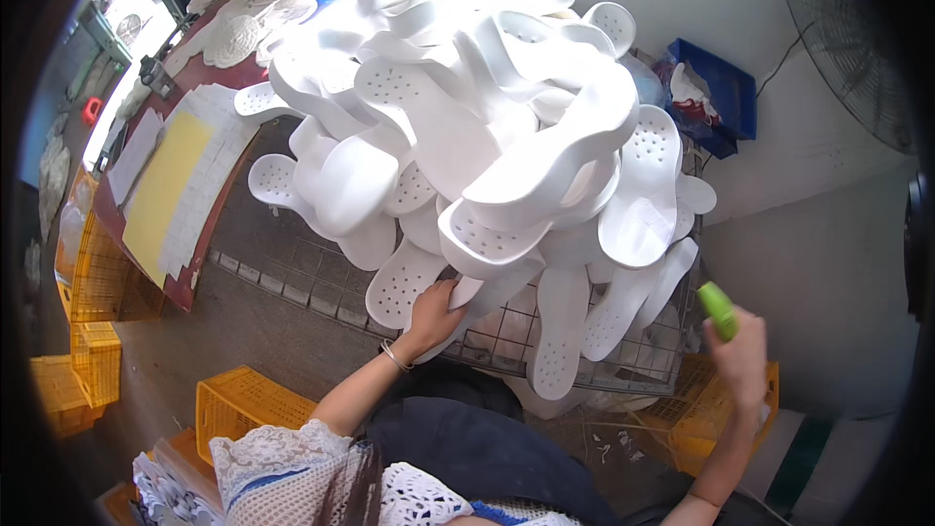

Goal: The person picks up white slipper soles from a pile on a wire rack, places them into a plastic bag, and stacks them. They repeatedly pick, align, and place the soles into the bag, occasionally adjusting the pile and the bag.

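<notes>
A big heap of white moulded shoe soles (438, 136), several with small holes at one end, lies on a wire mesh rack (506, 351) in front of me. At the heap's near edge, my left hand (433, 319) is closed on the edge of a white sole (467, 292). Other soles overlap it, so most of its shape is hidden. To the right, apart from the heap, my right hand (742, 356) is wrapped round a short bright-green tool (718, 310). The tool points up and to the left, and its exact kind does not show.
A dark red table (185, 290) with paper sheets and a yellow sheet (168, 197) stands at left. Yellow crates (239, 409) are on the floor at left and below the rack. A blue bin (732, 88) and a fan (852, 49) are at the far right.
</notes>
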Demonstrator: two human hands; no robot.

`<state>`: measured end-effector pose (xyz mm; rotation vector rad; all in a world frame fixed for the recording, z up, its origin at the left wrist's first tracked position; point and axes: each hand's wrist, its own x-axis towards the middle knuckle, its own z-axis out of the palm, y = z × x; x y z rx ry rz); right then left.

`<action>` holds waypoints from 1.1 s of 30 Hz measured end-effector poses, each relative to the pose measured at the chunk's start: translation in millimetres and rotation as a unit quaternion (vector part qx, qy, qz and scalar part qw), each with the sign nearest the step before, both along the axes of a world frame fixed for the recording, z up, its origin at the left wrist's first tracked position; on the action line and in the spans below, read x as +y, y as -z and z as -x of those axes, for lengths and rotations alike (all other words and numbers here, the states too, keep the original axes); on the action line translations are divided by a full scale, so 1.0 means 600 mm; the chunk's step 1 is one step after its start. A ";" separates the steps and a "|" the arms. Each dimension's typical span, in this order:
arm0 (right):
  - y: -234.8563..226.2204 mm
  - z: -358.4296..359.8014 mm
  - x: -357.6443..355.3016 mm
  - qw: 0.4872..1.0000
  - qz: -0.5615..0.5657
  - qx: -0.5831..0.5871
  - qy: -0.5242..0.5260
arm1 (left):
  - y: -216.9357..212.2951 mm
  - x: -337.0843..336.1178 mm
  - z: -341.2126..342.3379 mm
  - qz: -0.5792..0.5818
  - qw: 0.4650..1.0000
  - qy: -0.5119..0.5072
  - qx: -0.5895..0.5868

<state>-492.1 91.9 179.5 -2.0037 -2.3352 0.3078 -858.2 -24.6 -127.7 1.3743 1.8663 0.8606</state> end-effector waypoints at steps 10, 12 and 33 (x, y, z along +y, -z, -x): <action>-0.166 0.337 0.159 0.977 -0.088 -0.086 -0.172 | -0.070 0.012 0.024 -0.077 0.967 -0.030 0.240; -0.144 0.398 0.059 0.875 0.006 -0.289 -0.389 | -0.069 0.012 0.033 -0.101 0.949 -0.065 0.290; -0.166 0.503 0.520 0.991 0.033 -0.101 -0.076 | -0.062 -0.044 0.298 -0.155 0.906 -0.390 0.061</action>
